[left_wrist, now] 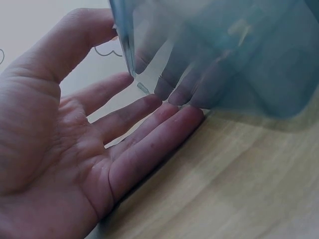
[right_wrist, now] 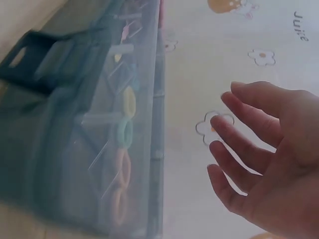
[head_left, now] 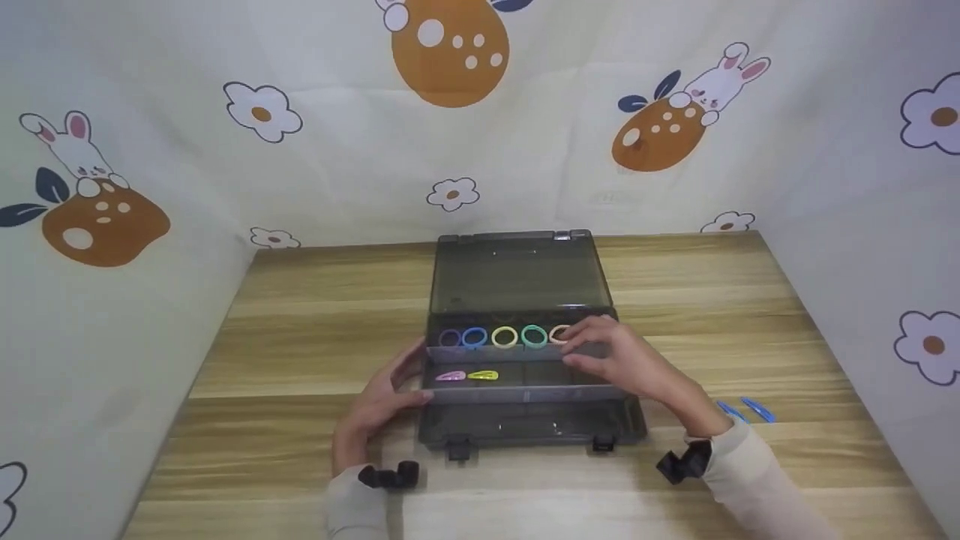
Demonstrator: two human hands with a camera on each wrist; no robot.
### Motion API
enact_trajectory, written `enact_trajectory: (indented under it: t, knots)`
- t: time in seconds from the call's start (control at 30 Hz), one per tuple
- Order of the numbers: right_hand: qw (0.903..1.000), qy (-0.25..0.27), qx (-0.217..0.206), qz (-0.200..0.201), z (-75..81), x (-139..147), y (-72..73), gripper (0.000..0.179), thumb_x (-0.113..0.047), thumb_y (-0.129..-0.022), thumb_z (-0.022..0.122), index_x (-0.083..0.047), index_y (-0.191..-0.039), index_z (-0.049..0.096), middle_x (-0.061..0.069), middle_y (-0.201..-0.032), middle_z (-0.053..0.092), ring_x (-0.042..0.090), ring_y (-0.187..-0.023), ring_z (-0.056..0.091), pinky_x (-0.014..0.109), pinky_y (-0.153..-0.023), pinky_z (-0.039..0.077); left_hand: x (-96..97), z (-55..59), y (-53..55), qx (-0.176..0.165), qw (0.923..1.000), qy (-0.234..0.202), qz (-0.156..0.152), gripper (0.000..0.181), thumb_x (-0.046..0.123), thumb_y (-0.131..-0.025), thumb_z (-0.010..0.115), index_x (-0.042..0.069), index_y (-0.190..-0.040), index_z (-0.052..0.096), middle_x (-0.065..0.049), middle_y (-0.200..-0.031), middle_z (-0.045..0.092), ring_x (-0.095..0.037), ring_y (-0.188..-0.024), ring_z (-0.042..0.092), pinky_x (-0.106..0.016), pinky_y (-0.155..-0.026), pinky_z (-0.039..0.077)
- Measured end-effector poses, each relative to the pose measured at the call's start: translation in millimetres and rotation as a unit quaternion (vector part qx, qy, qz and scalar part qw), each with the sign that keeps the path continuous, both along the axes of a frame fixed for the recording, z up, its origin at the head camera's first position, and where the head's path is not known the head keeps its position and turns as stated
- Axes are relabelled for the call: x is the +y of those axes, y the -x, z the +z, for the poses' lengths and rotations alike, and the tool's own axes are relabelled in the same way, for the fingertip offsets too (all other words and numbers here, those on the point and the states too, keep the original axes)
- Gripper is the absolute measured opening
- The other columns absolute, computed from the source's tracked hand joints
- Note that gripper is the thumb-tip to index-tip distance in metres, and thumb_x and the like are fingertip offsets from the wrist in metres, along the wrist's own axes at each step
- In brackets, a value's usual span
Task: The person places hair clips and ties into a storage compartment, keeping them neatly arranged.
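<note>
A dark see-through storage box (head_left: 480, 424) stands open on the table, with its lid (head_left: 521, 274) tilted back. Several coloured hair ties, including a yellow hair tie (head_left: 505, 337), line its rear compartment. In the row before them lie a pink snap hair clip (head_left: 451, 376) and a yellow snap hair clip (head_left: 483, 375). My left hand (head_left: 382, 394) rests against the box's left side, thumb at the front edge and fingers extended in the left wrist view. Over the box's right part hovers my right hand (head_left: 611, 356), fingers loosely bent; nothing shows in it in the right wrist view.
Two blue snap hair clips (head_left: 757, 409) lie on the wooden table (head_left: 300, 442) right of the box, one partly behind the right sleeve. A patterned cloth (head_left: 337, 172) rises behind the table and along both sides. Black latches (head_left: 458, 448) stick out at the box's front.
</note>
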State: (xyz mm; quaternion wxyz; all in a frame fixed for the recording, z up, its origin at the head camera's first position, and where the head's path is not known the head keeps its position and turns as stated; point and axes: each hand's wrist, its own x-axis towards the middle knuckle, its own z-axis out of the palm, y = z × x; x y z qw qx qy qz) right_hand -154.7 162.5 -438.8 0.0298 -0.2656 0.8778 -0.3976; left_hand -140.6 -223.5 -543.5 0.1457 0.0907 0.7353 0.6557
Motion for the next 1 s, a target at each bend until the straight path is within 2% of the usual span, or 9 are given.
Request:
enact_trajectory:
  t: [0.17, 0.27, 0.4, 0.53, 0.67, 0.77, 0.9, 1.0]
  knots:
    - [0.9988, 0.02, -0.01, -0.044, -8.6, 28.6, -4.0, 0.01, -0.015, -0.09, 0.075, -0.015, -0.099, 0.079, 0.007, -0.114, 0.073, 0.02, -0.11, 0.066, 0.037, -0.097, 0.054, 1.0, -1.6, 0.6, -0.003, 1.0, -0.005, -0.004, 0.094, 0.01, -0.082, 0.079, 0.012, -0.159, 0.026, -0.014, -0.162, 0.035, -0.033, -0.148, 0.036, -0.043, -0.122, 0.032]
    - [0.9952, 0.048, -0.041, -0.075, -11.9, 47.2, -8.8, 0.01, -0.015, -0.09, 0.074, -0.016, -0.1, 0.079, 0.006, -0.115, 0.074, 0.007, -0.107, 0.064, 0.028, -0.091, 0.054, 1.7, -1.1, 0.5, -0.006, 0.9999, -0.013, -0.009, 0.094, 0.008, -0.082, 0.079, 0.008, -0.159, 0.024, -0.017, -0.162, 0.034, -0.036, -0.148, 0.036, -0.038, -0.119, 0.037]
    - [0.9874, 0.079, -0.079, -0.112, -15.7, 71.1, -16.0, 0.012, -0.018, -0.092, 0.072, -0.013, -0.102, 0.078, 0.009, -0.118, 0.074, -0.004, -0.103, 0.062, 0.019, -0.088, 0.053, 2.2, -0.6, 0.4, -0.012, 0.9997, -0.02, -0.012, 0.093, 0.009, -0.083, 0.079, 0.012, -0.159, 0.025, -0.015, -0.162, 0.034, -0.036, -0.148, 0.035, -0.043, -0.12, 0.036]
    - [0.9821, 0.062, -0.091, -0.152, -20.3, 91.7, -19.7, 0.024, -0.025, -0.093, 0.071, -0.007, -0.109, 0.076, 0.01, -0.121, 0.073, -0.008, -0.103, 0.062, 0.017, -0.088, 0.053, 0.2, -1.2, -0.5, -0.009, 0.9995, -0.026, -0.012, 0.093, 0.008, -0.083, 0.078, 0.012, -0.159, 0.025, -0.015, -0.163, 0.033, -0.036, -0.149, 0.034, -0.05, -0.122, 0.031]
    - [0.9726, 0.06, -0.13, -0.183, -22.2, 114.9, -23.2, 0.036, -0.033, -0.094, 0.069, -0.005, -0.117, 0.073, 0.009, -0.128, 0.07, -0.008, -0.1, 0.064, 0.015, -0.085, 0.054, -1.5, -1.6, -1.1, -0.003, 0.9996, -0.025, -0.015, 0.093, 0.008, -0.083, 0.078, 0.012, -0.159, 0.025, -0.015, -0.162, 0.034, -0.037, -0.148, 0.035, -0.051, -0.123, 0.029]
    - [0.9676, 0.053, -0.146, -0.199, -23.6, 133.0, -25.1, 0.04, -0.036, -0.095, 0.069, -0.005, -0.119, 0.071, 0.002, -0.128, 0.07, -0.01, -0.098, 0.064, 0.014, -0.084, 0.054, -2.2, -1.5, -0.4, 0.003, 0.9995, -0.027, -0.019, 0.093, 0.008, -0.083, 0.078, 0.012, -0.159, 0.025, -0.016, -0.162, 0.035, -0.036, -0.148, 0.036, -0.051, -0.123, 0.027]
    - [0.9678, 0.028, -0.136, -0.21, -28.6, 156.1, -27.0, 0.039, -0.035, -0.094, 0.07, -0.004, -0.118, 0.072, -0.01, -0.123, 0.071, -0.012, -0.099, 0.062, 0.012, -0.083, 0.053, -1.2, -2.1, 1.6, 0.008, 0.9994, -0.029, -0.018, 0.093, 0.008, -0.082, 0.078, 0.012, -0.159, 0.026, -0.016, -0.161, 0.037, -0.035, -0.147, 0.037, -0.047, -0.123, 0.029]
    - [0.9709, 0.006, -0.133, -0.199, -32.8, 173.6, -31.4, 0.037, -0.032, -0.094, 0.07, -0.003, -0.118, 0.071, -0.008, -0.12, 0.071, -0.011, -0.099, 0.061, 0.012, -0.083, 0.052, 0.1, -3.5, 2.6, 0.002, 0.9994, -0.03, -0.019, 0.093, 0.007, -0.082, 0.078, 0.013, -0.159, 0.026, -0.014, -0.161, 0.037, -0.033, -0.147, 0.038, -0.038, -0.12, 0.036]
